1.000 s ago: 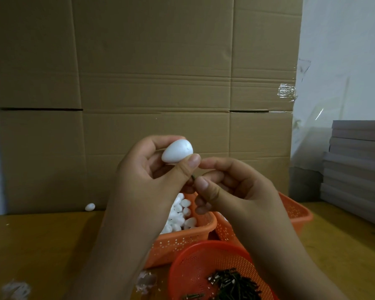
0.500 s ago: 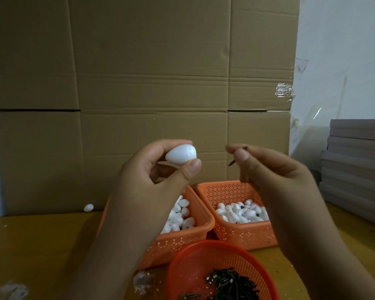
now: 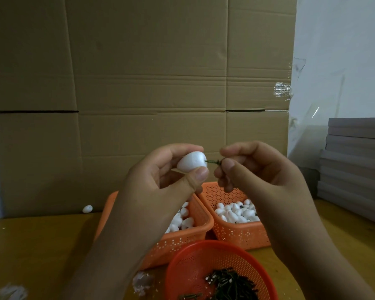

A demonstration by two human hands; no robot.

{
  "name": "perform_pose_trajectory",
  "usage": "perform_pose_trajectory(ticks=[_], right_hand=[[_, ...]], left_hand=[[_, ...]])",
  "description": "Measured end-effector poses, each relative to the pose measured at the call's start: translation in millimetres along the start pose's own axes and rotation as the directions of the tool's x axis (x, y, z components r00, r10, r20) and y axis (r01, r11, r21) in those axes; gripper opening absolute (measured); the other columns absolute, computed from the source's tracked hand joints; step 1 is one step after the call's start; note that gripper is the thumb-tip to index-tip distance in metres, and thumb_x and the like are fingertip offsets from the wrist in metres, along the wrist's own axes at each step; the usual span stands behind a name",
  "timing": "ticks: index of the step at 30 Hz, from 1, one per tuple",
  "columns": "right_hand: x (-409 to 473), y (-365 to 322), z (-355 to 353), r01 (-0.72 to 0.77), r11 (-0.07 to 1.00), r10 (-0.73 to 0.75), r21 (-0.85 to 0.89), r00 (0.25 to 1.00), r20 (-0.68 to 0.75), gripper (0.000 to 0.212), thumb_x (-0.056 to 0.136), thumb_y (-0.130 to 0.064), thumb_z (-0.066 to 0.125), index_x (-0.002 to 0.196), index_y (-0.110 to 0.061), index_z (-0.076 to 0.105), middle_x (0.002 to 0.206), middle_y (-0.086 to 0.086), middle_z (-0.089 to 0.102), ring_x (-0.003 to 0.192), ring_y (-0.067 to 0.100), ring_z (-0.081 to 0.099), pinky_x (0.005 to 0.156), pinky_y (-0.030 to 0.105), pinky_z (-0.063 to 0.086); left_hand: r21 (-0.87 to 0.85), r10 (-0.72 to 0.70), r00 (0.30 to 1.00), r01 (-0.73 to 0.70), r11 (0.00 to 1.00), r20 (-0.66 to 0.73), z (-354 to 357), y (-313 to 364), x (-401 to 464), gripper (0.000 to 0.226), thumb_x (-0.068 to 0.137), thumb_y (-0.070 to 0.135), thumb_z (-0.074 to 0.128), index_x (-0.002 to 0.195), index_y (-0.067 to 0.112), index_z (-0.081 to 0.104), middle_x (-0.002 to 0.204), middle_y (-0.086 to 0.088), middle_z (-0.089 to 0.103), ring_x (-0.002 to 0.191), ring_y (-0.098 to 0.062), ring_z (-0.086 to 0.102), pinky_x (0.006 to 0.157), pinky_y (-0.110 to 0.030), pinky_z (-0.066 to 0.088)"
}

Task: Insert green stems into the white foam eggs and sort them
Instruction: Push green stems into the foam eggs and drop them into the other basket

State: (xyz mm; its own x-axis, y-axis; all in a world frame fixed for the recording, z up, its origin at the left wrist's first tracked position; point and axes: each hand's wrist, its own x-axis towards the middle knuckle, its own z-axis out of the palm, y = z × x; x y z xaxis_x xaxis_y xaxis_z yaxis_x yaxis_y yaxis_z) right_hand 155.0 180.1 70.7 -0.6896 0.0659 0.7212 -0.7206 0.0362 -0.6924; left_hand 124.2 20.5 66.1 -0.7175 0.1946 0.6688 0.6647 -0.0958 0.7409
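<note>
No brand, label or writing could be read anywhere. The left hand [image 3: 160, 187] held a white foam egg [image 3: 191, 162] raised in front of the cardboard wall [image 3: 139, 72], thumb curled under it and fingers curled over the top. The right hand [image 3: 262, 172] pinched a green stem [image 3: 212, 161] between thumb and forefinger, the other fingers curled in; the stem's tip touched the egg's narrow end, lying roughly level. Below the hands, two orange rectangular baskets sat side by side on the wooden table [image 3: 41, 245]: the left basket [image 3: 182, 237] held plain white eggs, the right basket [image 3: 236, 232] held eggs, a few showing dark specks, too small to tell. A round red basket [image 3: 188, 263] nearest the person held a pile of dark stems [image 3: 232, 284]. One loose egg [image 3: 87, 209] lay at the foot of the cardboard, well apart to the left.
</note>
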Motion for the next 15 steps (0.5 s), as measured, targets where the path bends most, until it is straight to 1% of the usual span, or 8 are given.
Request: perform_pose_trajectory(ticks=[2, 3, 4, 7, 9, 11, 13, 15], right_hand=[[0.3, 2.5, -1.7, 0.028, 0.999, -0.028, -0.044, 1.0, 0.003, 0.012, 0.082, -0.003, 0.066, 0.092, -0.009, 0.064, 0.072, 0.007, 0.071, 0.065, 0.008, 0.067, 0.063, 0.016, 0.052], [0.4, 3.1, -2.3, 0.039, 0.997, -0.039, -0.069, 0.999, 0.01, 0.012, 0.083, -0.003, 0.065, 0.092, -0.01, 0.063, 0.071, 0.007, 0.071, 0.065, 0.009, 0.067, 0.063, 0.017, 0.053], [0.4, 3.3, -2.7, 0.049, 0.995, -0.048, -0.089, 0.999, 0.021, 0.011, 0.083, -0.005, 0.066, 0.092, -0.01, 0.062, 0.071, 0.006, 0.071, 0.066, 0.011, 0.068, 0.063, 0.018, 0.054], [0.8, 2.1, -4.0, 0.077, 0.982, -0.065, -0.173, 0.995, 0.076, 0.016, 0.077, -0.022, 0.066, 0.091, -0.016, 0.061, 0.071, 0.002, 0.07, 0.067, 0.016, 0.068, 0.064, 0.023, 0.057], [1.8, 3.2, -5.9, 0.083, 0.964, -0.054, -0.252, 0.991, 0.12, 0.017, 0.077, -0.025, 0.064, 0.091, -0.018, 0.059, 0.07, -0.001, 0.071, 0.064, 0.011, 0.068, 0.062, 0.021, 0.055], [3.8, 6.1, -7.2, 0.066, 0.955, -0.018, -0.289, 0.986, 0.165, 0.012, 0.082, -0.018, 0.065, 0.092, -0.016, 0.058, 0.069, -0.001, 0.071, 0.062, 0.009, 0.068, 0.061, 0.019, 0.054], [6.4, 10.7, -9.7, 0.021, 0.96, 0.036, -0.278, 0.979, 0.199, 0.009, 0.085, -0.011, 0.063, 0.093, -0.013, 0.059, 0.07, 0.005, 0.072, 0.061, 0.012, 0.068, 0.061, 0.021, 0.055], [9.7, 15.9, -16.0, -0.073, 0.97, 0.126, -0.23, 0.966, 0.224, 0.009, 0.086, -0.011, 0.062, 0.095, -0.01, 0.061, 0.069, 0.009, 0.071, 0.061, 0.016, 0.067, 0.06, 0.022, 0.055]], left_hand=[[0.01, 0.005, 1.0, -0.005, 1.0, 0.006, -0.7, -0.2, 0.0, 0.029, 0.068, 0.033, 0.071, 0.097, 0.032, 0.073, 0.092, 0.004, 0.075, 0.071, -0.009, 0.07, 0.063, -0.015, 0.052], [0.023, 0.006, 1.0, -0.007, 1.0, 0.013, -0.9, 0.0, -0.2, 0.029, 0.068, 0.033, 0.072, 0.097, 0.032, 0.073, 0.092, 0.004, 0.075, 0.072, -0.01, 0.07, 0.064, -0.016, 0.053], [0.039, 0.006, 1.0, -0.007, 0.999, 0.023, -1.0, 0.1, -0.6, 0.03, 0.067, 0.034, 0.072, 0.097, 0.033, 0.073, 0.092, 0.005, 0.075, 0.074, -0.01, 0.07, 0.065, -0.017, 0.054], [0.119, 0.003, 0.998, -0.01, 0.993, 0.059, -1.6, -0.7, -2.1, 0.031, 0.065, 0.038, 0.073, 0.096, 0.037, 0.072, 0.092, 0.008, 0.075, 0.08, -0.011, 0.072, 0.072, -0.022, 0.058], [0.203, 0.013, 0.998, -0.026, 0.979, 0.065, -1.9, -2.1, -2.5, 0.03, 0.064, 0.04, 0.074, 0.094, 0.038, 0.072, 0.092, 0.012, 0.074, 0.082, -0.008, 0.071, 0.076, -0.025, 0.059], [0.311, 0.024, 0.998, -0.04, 0.95, 0.055, -2.5, -4.2, -2.7, 0.027, 0.066, 0.041, 0.076, 0.092, 0.04, 0.071, 0.09, 0.018, 0.072, 0.082, -0.002, 0.07, 0.072, -0.025, 0.059], [0.42, 0.034, 0.998, -0.056, 0.906, 0.059, -3.1, -8.0, -2.5, 0.024, 0.073, 0.038, 0.078, 0.095, 0.043, 0.068, 0.09, 0.024, 0.07, 0.082, 0.002, 0.068, 0.07, -0.023, 0.055], [0.486, -0.011, 0.996, -0.032, 0.873, 0.087, -3.3, -12.0, -2.6, 0.031, 0.076, 0.047, 0.073, 0.105, 0.05, 0.063, 0.096, 0.031, 0.066, 0.086, 0.007, 0.065, 0.073, -0.022, 0.052]])
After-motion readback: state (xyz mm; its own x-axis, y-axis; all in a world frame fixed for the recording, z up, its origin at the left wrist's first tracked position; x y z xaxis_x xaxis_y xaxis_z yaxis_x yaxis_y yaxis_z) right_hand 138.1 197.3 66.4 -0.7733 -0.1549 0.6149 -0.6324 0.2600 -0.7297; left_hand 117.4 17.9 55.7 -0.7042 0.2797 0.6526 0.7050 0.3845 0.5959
